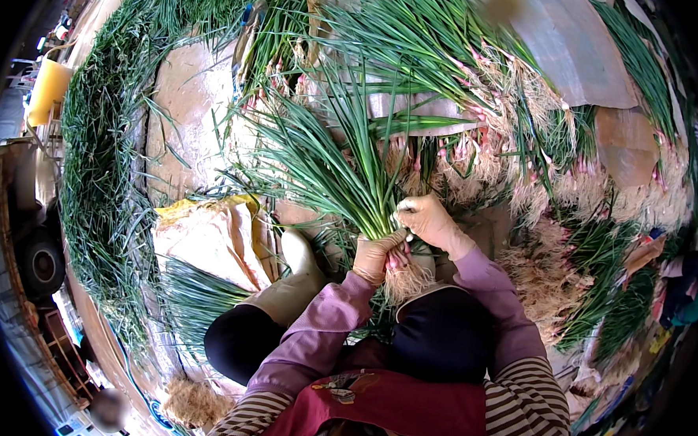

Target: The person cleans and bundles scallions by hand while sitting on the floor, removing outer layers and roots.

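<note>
My gloved left hand (pixel 376 255) is closed around the lower stems of a bunch of spring onions (pixel 365 189). The green leaves fan up and to the left from it. Below the fist hang the pinkish bulbs (pixel 397 257) and a tuft of pale roots (pixel 406 285), close over my knee. At the right side of the stems is my gloved right hand (pixel 430 222), its fingers curled in against the bunch. Whether those fingertips pinch a leaf or a stem is too small to tell.
A large pile of spring onions (pixel 417 50) lies ahead, roots to the right. Rooted bundles (pixel 541 269) lie at right. Cut leaves (pixel 100 169) heap along the left, beyond a pale sack (pixel 206 240). A root clump (pixel 194 402) sits at lower left. My boot (pixel 299 260) stands beside the sack.
</note>
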`<state>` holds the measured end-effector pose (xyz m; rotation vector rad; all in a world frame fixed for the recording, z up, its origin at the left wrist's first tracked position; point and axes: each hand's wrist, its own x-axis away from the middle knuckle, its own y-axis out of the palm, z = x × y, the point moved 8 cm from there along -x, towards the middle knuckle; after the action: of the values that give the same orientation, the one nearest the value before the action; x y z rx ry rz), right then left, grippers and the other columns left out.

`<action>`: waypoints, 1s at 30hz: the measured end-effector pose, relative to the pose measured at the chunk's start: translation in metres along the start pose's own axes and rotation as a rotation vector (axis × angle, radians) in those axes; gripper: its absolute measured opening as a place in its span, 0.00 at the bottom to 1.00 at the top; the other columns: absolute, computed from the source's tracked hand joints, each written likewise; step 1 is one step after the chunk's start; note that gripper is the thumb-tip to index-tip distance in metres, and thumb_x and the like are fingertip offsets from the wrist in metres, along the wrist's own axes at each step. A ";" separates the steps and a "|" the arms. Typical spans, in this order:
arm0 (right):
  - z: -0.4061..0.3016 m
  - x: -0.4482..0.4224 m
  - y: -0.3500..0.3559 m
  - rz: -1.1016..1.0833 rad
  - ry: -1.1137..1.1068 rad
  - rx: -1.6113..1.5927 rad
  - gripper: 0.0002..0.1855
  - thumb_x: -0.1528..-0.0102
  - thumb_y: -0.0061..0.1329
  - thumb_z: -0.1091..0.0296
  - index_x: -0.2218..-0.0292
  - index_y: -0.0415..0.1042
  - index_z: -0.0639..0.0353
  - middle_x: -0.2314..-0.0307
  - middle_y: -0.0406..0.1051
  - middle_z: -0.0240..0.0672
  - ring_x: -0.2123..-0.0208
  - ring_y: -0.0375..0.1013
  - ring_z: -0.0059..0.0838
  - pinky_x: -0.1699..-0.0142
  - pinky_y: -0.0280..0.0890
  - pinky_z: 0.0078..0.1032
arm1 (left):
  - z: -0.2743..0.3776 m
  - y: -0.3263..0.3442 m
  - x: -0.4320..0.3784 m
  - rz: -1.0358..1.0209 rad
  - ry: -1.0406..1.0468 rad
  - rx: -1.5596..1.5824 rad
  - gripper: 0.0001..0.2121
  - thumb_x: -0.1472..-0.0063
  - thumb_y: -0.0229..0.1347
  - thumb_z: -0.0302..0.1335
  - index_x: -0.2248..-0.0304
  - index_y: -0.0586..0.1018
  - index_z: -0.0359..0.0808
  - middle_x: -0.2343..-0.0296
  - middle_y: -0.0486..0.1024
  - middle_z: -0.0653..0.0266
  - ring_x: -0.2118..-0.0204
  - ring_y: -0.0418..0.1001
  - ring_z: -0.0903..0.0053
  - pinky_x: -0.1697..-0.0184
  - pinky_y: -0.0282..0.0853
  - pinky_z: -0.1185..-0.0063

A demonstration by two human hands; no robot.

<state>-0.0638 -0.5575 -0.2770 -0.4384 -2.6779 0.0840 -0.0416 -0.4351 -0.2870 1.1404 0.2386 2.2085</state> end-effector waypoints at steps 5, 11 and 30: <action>-0.002 0.004 0.002 -0.037 0.003 0.208 0.13 0.53 0.52 0.62 0.74 0.72 0.66 0.82 0.70 0.44 0.80 0.70 0.31 0.71 0.63 0.28 | -0.002 -0.004 -0.002 0.057 0.014 -0.029 0.07 0.48 0.56 0.22 0.80 0.74 0.27 0.87 0.71 0.59 0.92 0.65 0.79 0.91 0.58 0.85; 0.004 0.008 -0.001 -0.010 0.097 0.356 0.14 0.56 0.51 0.61 0.75 0.71 0.66 0.81 0.69 0.49 0.78 0.69 0.46 0.71 0.63 0.34 | -0.004 -0.003 -0.001 0.089 0.055 -0.148 0.07 0.49 0.56 0.19 0.80 0.72 0.28 0.87 0.69 0.61 0.91 0.66 0.79 0.90 0.60 0.84; 0.047 -0.007 -0.058 0.229 0.162 1.206 0.10 0.50 0.43 0.67 0.69 0.69 0.65 0.81 0.70 0.43 0.80 0.72 0.40 0.77 0.65 0.36 | 0.010 -0.004 0.001 0.115 0.105 -0.017 0.05 0.47 0.55 0.21 0.75 0.72 0.29 0.86 0.71 0.59 0.90 0.67 0.78 0.90 0.61 0.84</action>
<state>-0.0942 -0.6141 -0.3154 -0.2994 -1.9215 1.5161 -0.0326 -0.4330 -0.2821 1.0541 0.2028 2.3707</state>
